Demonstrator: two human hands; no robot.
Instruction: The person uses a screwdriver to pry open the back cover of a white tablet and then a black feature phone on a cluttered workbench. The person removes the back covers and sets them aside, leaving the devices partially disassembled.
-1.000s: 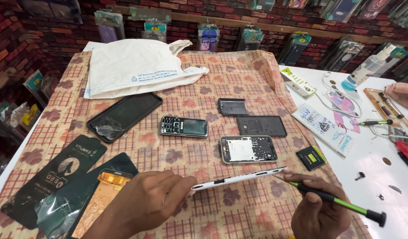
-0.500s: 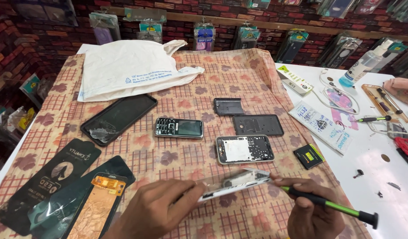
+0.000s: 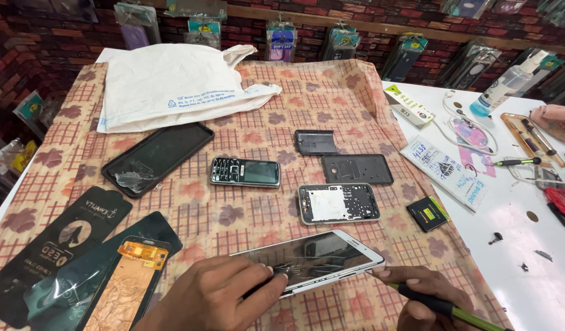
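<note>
- White-framed phone [image 3: 310,258], its glass cracked, is pinned at its near edge by the left hand [image 3: 218,294], fingers closed onto it.
- A green-shafted tool [image 3: 445,306] is gripped in the right hand [image 3: 420,297], just beside the phone's right end.
- Beyond the hands, a bare frame [image 3: 339,203] lies on the cloth [image 3: 245,214].
- Judged step: prying the screen; a steady grip is needed next.
</note>
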